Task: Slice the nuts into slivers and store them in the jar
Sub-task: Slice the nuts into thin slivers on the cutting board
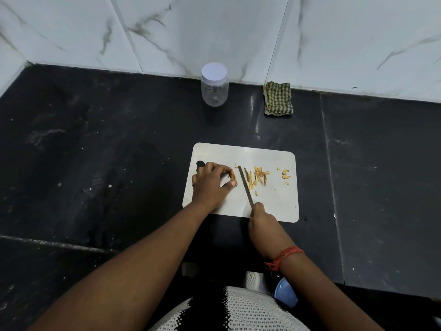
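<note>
Head view showed left hand fingers pinching a nut on the cutting board. Right hand fingers gripped the knife; slivers lay just right of its blade.

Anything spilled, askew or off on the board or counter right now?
Nothing stands out. Slivers and a few stray nut pieces all lie on the cutting board; the jar stands upright, lid on.

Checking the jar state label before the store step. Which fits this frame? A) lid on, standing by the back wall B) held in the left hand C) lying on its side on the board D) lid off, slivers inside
A: the jar stands upright near the wall with its white lid on, apart from the cutting board.
</note>
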`<control>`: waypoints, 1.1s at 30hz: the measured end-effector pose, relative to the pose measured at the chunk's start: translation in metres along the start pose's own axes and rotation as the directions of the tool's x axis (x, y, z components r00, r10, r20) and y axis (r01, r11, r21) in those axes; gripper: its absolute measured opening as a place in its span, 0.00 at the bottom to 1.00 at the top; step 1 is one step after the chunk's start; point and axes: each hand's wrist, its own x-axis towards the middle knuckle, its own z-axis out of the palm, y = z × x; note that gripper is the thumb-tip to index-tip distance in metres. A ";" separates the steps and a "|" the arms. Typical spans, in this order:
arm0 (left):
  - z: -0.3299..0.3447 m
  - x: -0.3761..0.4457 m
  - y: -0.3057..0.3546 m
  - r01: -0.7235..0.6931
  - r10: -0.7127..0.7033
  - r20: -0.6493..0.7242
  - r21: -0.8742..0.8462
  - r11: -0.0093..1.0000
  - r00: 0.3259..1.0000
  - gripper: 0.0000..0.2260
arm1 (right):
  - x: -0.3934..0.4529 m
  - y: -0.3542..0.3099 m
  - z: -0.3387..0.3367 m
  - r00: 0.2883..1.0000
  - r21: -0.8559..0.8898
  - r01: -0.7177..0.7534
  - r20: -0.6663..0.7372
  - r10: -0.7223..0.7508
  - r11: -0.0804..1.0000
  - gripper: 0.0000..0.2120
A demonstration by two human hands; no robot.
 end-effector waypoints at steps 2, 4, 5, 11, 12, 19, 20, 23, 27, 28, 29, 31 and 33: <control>0.001 0.000 -0.001 0.003 -0.003 0.000 -0.013 1.000 1.000 0.17 | 0.003 -0.002 0.000 1.000 -0.005 0.013 0.002 -0.013 1.000 0.05; 0.001 0.001 -0.003 0.004 -0.004 0.000 -0.029 1.000 1.000 0.18 | 0.006 -0.006 0.001 1.000 -0.018 0.027 0.009 -0.027 0.999 0.05; 0.001 0.001 -0.003 0.003 -0.003 0.002 -0.032 0.999 1.000 0.18 | 0.007 -0.007 0.001 0.999 -0.021 0.032 0.011 -0.032 0.999 0.05; 0.001 0.000 -0.003 -0.006 0.006 -0.010 -0.023 1.000 1.000 0.18 | 0.013 -0.013 0.004 0.999 -0.014 0.033 0.017 -0.033 0.999 0.06; 0.002 0.000 -0.003 -0.003 0.002 -0.020 -0.019 1.000 1.000 0.18 | 0.014 -0.014 0.005 0.999 -0.014 0.032 0.016 -0.032 0.999 0.06; 0.004 0.000 -0.003 -0.003 0.002 -0.052 -0.015 1.000 0.999 0.18 | 0.017 -0.012 0.008 1.000 -0.048 0.007 0.006 -0.007 0.999 0.07; 0.004 0.000 -0.003 -0.004 0.003 -0.049 -0.019 1.000 0.999 0.17 | 0.017 -0.012 0.009 1.000 -0.059 0.005 0.003 -0.005 0.998 0.07; 0.005 0.000 -0.003 -0.003 0.002 -0.049 -0.015 1.000 0.999 0.17 | 0.018 -0.011 0.009 1.000 -0.074 0.003 0.008 -0.003 0.997 0.07; 0.005 0.001 -0.004 -0.004 0.004 -0.055 -0.006 1.000 0.998 0.17 | 0.018 -0.013 0.009 1.000 -0.085 0.005 0.007 -0.004 0.996 0.08; 0.005 0.001 -0.004 -0.004 0.004 -0.055 -0.007 1.000 0.998 0.17 | 0.018 -0.013 0.010 1.000 -0.088 0.004 0.004 -0.003 0.996 0.08; 0.005 0.001 -0.004 -0.004 0.003 -0.055 -0.010 1.000 0.998 0.17 | 0.018 -0.014 0.010 1.000 -0.089 0.002 0.005 -0.001 0.996 0.08; 0.005 0.001 -0.004 -0.003 0.002 -0.054 -0.010 1.000 0.999 0.17 | 0.018 -0.015 0.010 1.000 -0.088 0.001 0.010 0.000 0.996 0.08; 0.006 0.001 -0.005 -0.004 0.003 -0.050 -0.008 1.000 0.999 0.17 | 0.018 -0.017 0.009 1.000 -0.090 0.003 0.010 -0.002 0.996 0.09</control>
